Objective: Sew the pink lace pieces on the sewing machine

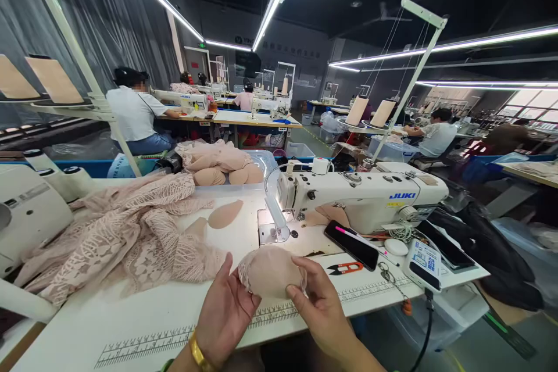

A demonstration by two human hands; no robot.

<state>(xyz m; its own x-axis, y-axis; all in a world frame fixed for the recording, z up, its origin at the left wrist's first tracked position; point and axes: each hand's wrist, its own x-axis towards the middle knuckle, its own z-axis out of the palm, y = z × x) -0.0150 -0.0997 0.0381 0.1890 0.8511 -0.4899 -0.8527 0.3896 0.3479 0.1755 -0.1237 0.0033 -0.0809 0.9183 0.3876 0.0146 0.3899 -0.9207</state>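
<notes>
A beige bra cup (272, 272) with lace at its edge is between my hands, above the table front. My left hand (227, 308) supports the cup's left side from below, its thumb raised and its other fingers partly hidden behind the cup. At the right edge, my right hand (320, 296) pinches the cup between thumb and fingers. Just beyond stands a white sewing machine (357, 195), its needle area lit. A flat beige fabric piece (225, 214) lies left of the needle plate. Pale pink lace fabric (143, 232) is heaped farther left.
Orange-handled thread snips (346, 268) and a black phone (352, 245) lie to the right. Behind the lace, a clear bin (261, 163) contains several beige cups. A printed ruler (148, 344) runs along the table front. Several people work at other machines.
</notes>
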